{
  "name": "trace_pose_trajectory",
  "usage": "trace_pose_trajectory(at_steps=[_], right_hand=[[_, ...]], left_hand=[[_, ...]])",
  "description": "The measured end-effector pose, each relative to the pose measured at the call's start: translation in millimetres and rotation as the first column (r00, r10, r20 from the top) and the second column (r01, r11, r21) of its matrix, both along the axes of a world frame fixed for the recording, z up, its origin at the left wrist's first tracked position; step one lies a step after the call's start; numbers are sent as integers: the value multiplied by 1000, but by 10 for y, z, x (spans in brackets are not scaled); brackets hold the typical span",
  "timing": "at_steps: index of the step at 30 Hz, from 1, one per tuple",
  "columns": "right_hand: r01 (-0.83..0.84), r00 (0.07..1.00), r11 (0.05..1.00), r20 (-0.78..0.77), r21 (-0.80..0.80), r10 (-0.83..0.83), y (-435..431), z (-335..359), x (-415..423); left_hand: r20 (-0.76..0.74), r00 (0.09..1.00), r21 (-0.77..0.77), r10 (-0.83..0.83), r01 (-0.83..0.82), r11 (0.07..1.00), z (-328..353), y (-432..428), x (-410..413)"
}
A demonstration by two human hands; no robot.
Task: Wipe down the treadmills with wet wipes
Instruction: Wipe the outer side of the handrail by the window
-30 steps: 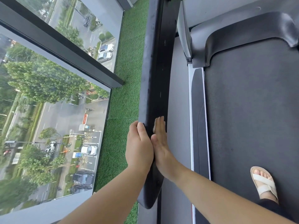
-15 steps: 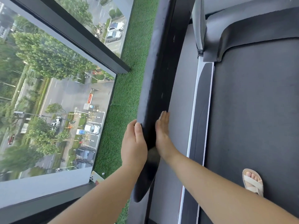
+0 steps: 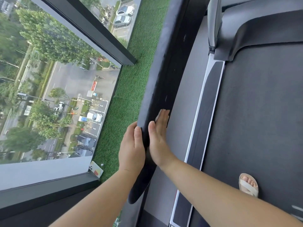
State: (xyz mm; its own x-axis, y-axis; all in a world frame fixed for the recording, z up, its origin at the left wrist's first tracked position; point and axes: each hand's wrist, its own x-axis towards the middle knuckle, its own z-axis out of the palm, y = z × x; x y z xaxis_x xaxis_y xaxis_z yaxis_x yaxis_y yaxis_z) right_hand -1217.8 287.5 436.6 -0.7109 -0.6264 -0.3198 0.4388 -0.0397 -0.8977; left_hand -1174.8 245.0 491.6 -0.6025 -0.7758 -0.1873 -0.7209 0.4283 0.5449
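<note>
Rail (image 3: 164, 89), black and padded, is laid along a line from 6 o'clock, where its rounded near end hangs, to about 1 o'clock, where it is cut off at the top edge. Both hands are set on it low down, just above that near end.

The left hand (image 3: 131, 148) is wrapped on the outer face, at 9 o'clock of the rail, with the thumb laid along the top and the fingers bent out of sight round the edge. The right hand (image 3: 159, 136) is pressed flat on the inner face, at 3 o'clock, fingers straight, together and pointed up the rail. The wipe (image 3: 161, 110) is pinned under them; only a white edge is shown past the fingertips. The hands are parted by the rail's width alone, and the right is set the further up.

Most of the rail lies toward 12 to 1 o'clock of the wipe, so the coming stroke is judged to be owed along the long axis, away from the body, with the left hand used as a brace. The belt (image 3: 262, 112) lies at 3 o'clock, well apart.
</note>
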Motion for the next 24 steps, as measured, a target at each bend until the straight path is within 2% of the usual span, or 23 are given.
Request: trace_pose_trajectory(at_steps=[3, 7, 8, 10, 13, 16, 18, 21, 24], right_hand=[[-17, 998, 999, -60, -31, 15, 50, -64, -7], [4, 992, 1000, 127, 22, -7, 35, -59, -229], [5, 994, 1000, 112, 15, -7, 31, -32, -213], [-6, 1000, 1000, -28, -25, 5, 32, 0, -110], [-18, 982, 1000, -185, 18, 21, 36, -136, -84], [20, 998, 996, -64, 82, -15, -1, -196, -254], [14, 998, 996, -58, 91, -8, -2, -158, -263], [-39, 988, 998, -149, 57, 47, 56, -151, -180], [-40, 993, 998, -113, 45, 45, 68, -241, -243]], left_hand=[[7, 1000, 8, 2, -3, 1000, 9, 0, -7], [20, 1000, 32, 20, -20, 999, -2, -17, -2], [29, 999, 43, 22, -23, 999, 1, -21, -4], [59, 998, 65, 23, -27, 998, 12, -37, -12], [127, 991, 126, 38, -54, 991, 66, -71, -39], [261, 964, 194, 49, -102, 976, 219, -170, -265], [305, 952, 206, 18, -84, 975, 312, -238, -513], [234, 971, 159, -40, 2, 987, 391, -307, -993], [191, 981, 208, -21, -19, 978, 331, -285, -1359]])
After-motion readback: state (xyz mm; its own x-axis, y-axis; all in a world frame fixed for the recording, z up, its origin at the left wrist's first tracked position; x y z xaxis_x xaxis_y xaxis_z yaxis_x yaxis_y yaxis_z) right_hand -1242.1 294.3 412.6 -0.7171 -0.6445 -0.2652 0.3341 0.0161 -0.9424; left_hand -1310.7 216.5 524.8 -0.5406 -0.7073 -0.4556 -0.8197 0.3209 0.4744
